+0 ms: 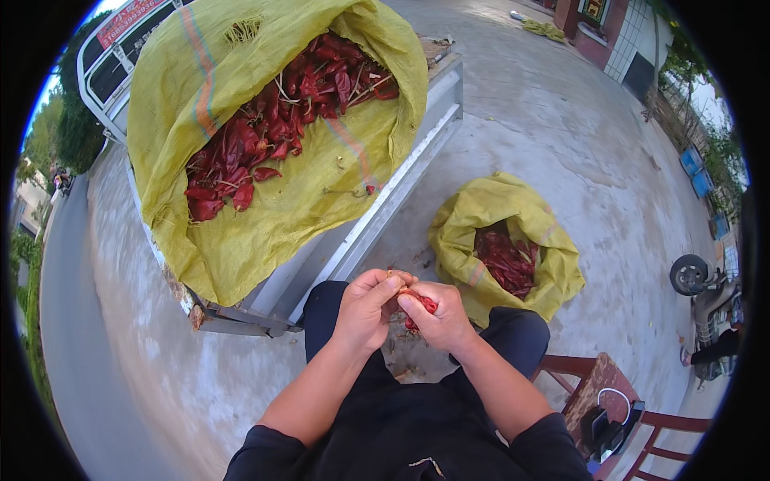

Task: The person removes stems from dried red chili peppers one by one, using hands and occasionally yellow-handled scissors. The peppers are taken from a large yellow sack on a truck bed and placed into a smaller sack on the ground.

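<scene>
My right hand [441, 312] is closed around a dried red chili pepper [426, 302] above my lap. Thumb and fingers of my left hand [374, 300] pinch at its stem end, touching my right hand. Up and to the left, a large yellow woven sack [258, 258] lies open on a truck bed, with many dried red peppers [240, 141] inside. On the ground just beyond my right knee stands a smaller yellow woven sack [460, 210], its rim rolled back, holding more dried red peppers [505, 258].
The metal side wall of the truck bed [385, 198] runs close beyond my left hand. At the lower right is a wooden chair or bench [607, 376] with black devices and a white cable. A parked motorcycle [713, 306] and part of a person [716, 349] are at the far right.
</scene>
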A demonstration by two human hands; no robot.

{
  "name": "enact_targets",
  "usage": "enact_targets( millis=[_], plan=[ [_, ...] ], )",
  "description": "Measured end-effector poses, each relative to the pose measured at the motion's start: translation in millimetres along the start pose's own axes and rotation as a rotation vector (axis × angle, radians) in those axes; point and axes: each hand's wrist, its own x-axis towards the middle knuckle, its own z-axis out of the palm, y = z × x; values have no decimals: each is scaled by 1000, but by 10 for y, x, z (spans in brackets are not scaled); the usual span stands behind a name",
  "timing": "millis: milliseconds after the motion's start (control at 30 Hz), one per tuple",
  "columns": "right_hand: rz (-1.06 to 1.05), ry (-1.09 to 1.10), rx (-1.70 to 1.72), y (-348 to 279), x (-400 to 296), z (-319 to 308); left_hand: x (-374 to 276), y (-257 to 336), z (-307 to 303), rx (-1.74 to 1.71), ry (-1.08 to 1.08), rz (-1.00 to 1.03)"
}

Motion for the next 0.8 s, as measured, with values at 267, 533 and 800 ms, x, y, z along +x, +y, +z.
enact_targets(
  millis=[267,533,800],
  plan=[
    [-147,-42,-401,-1,32,-107,26,-7,93,1124,77,705],
    [137,-253,-181,140,49,-237,-44,304,45,1315,-310,765],
    [281,-236,342,283,74,-269,118,262,-18,976,-296,495]
  ],
)
